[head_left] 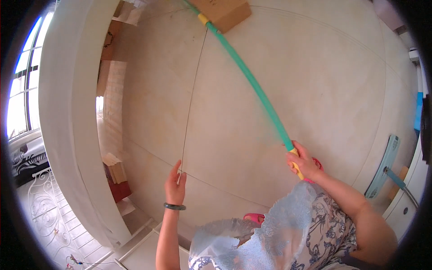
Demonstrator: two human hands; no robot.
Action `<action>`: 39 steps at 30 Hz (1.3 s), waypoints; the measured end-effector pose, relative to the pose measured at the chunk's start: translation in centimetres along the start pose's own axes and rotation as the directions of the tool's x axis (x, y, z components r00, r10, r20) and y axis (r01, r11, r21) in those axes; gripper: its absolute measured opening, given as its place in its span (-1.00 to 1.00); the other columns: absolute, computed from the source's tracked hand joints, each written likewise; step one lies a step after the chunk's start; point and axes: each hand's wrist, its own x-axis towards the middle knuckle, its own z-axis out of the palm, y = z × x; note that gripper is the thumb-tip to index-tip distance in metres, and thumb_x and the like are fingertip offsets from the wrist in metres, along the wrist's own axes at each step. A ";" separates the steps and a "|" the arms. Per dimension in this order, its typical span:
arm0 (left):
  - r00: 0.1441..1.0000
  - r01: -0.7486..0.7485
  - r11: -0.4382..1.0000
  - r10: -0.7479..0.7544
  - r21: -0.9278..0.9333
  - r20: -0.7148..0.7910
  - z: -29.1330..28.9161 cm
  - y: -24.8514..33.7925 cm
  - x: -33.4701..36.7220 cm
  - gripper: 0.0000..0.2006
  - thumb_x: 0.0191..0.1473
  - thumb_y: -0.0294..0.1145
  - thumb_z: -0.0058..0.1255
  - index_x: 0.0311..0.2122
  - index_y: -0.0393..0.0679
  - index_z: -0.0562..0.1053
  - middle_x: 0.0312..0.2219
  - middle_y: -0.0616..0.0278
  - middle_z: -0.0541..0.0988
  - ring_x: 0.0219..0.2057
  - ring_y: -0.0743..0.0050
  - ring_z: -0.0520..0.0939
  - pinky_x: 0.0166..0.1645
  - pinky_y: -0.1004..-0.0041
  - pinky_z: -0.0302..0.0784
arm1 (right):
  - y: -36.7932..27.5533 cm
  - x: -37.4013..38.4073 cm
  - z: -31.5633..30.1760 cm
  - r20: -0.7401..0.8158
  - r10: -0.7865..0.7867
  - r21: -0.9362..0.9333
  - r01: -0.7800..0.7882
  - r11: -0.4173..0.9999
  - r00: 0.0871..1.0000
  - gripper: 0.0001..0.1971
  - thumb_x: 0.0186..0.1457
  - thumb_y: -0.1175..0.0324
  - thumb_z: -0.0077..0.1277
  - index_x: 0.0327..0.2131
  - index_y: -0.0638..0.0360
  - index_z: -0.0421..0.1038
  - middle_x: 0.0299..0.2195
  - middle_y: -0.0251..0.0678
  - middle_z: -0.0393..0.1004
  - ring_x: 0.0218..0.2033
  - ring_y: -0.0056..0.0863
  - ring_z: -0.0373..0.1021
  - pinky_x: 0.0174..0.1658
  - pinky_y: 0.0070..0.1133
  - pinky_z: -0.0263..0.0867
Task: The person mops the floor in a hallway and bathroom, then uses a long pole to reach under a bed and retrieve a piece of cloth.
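A long green pole (254, 83) with yellow fittings slants across the floor from my right side toward the far left. My right hand (306, 163) is wrapped round the yellow grip at its near end. The far end runs out of the picture at the top, so what it carries is hidden. My left hand (175, 186) is raised over the floor, fingers apart and holding nothing. A dark bangle (174, 206) circles that wrist.
A brown cardboard box (231, 15) sits by the pole's far part. A long pale panel (67, 112) stands at left, with boxes and papers (116, 171) beside its base. A flat-headed mop (383, 166) leans at right. Pink footwear (255, 218) shows below me.
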 end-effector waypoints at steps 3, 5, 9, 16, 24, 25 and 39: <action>0.999 -0.018 1.000 0.018 0.008 -0.044 -0.2 0.2 0.3 -0.61 0.05 -0.48 -0.15 0.03 -0.18 0.23 0.00 0.20 0.31 0.02 0.44 0.31 0.07 0.38 0.18 | -0.3 -0.7 -1.1 -0.034 -0.048 -0.049 0.046 0.998 0.998 -0.65 0.02 0.41 -0.13 -0.08 0.19 0.13 -0.73 -0.45 0.18 -0.80 -0.72 0.11 -0.75 -0.72 0.08; 0.997 -0.010 0.999 0.013 0.031 -0.082 -0.8 -0.3 0.7 -0.57 0.04 -0.48 -0.14 0.06 -0.21 0.18 0.02 0.17 0.28 0.05 0.41 0.28 0.10 0.40 0.13 | -0.6 -0.9 -2.3 -0.048 -0.087 -0.202 0.075 0.976 0.995 -0.65 0.00 0.41 -0.11 -0.10 0.21 0.16 -0.72 -0.45 0.20 -0.79 -0.73 0.14 -0.75 -0.72 0.10; 0.963 -0.064 0.943 0.145 0.327 -0.228 -6.4 0.0 3.3 -0.52 0.01 -0.51 -0.13 0.09 -0.20 0.14 0.04 0.09 0.24 0.07 0.33 0.24 0.11 0.41 0.10 | -2.1 0.8 -1.9 0.022 -0.233 -0.516 0.210 0.830 0.972 -0.67 -0.07 0.38 -0.04 -0.17 0.23 0.23 -0.70 -0.31 0.27 -0.73 -0.55 0.25 -0.65 -0.58 0.16; 0.692 0.052 0.483 0.614 0.874 -0.380 -19.3 2.8 7.1 -0.34 -0.02 -0.35 -0.04 0.17 -0.06 -0.04 0.17 0.04 -0.08 0.19 0.04 -0.11 0.20 0.24 -0.14 | -4.4 10.8 6.1 0.151 -0.272 -0.500 0.311 0.808 0.950 -0.72 -0.03 0.33 -0.11 -0.20 0.18 0.25 -0.69 -0.31 0.27 -0.71 -0.55 0.21 -0.62 -0.54 0.14; 0.712 0.356 0.526 0.383 0.773 -0.588 -36.2 -1.6 6.9 -0.14 -0.08 0.09 -0.06 0.20 0.08 -0.26 0.16 -0.15 -0.21 0.18 -0.11 -0.20 0.20 0.15 -0.22 | -3.8 18.3 14.3 0.111 -0.349 -0.520 0.354 0.777 0.930 -0.73 0.00 0.35 -0.19 -0.20 0.21 0.18 -0.68 -0.14 0.32 -0.68 -0.30 0.28 -0.60 -0.42 0.19; 0.720 0.406 0.579 0.274 0.707 -0.638 -36.5 -2.3 7.3 -0.16 -0.09 0.08 -0.04 0.20 0.15 -0.23 0.14 -0.27 -0.28 0.18 -0.16 -0.24 0.20 0.17 -0.22 | -3.7 18.8 15.0 0.110 -0.353 -0.527 0.356 0.772 0.929 -0.73 0.00 0.36 -0.19 -0.19 0.21 0.17 -0.68 -0.13 0.32 -0.68 -0.27 0.29 -0.61 -0.40 0.19; 0.649 0.608 0.181 0.446 0.773 -0.616 -37.9 -9.9 10.8 -0.24 -0.07 0.13 -0.11 0.19 0.11 -0.10 0.07 -0.48 -0.45 0.15 -0.31 -0.43 0.19 0.06 -0.36 | 1.5 17.2 25.0 0.238 -0.207 -0.286 0.272 0.919 0.949 -0.61 -0.05 0.38 -0.15 -0.11 0.23 0.07 -0.66 0.03 0.35 -0.61 -0.03 0.35 -0.56 -0.25 0.28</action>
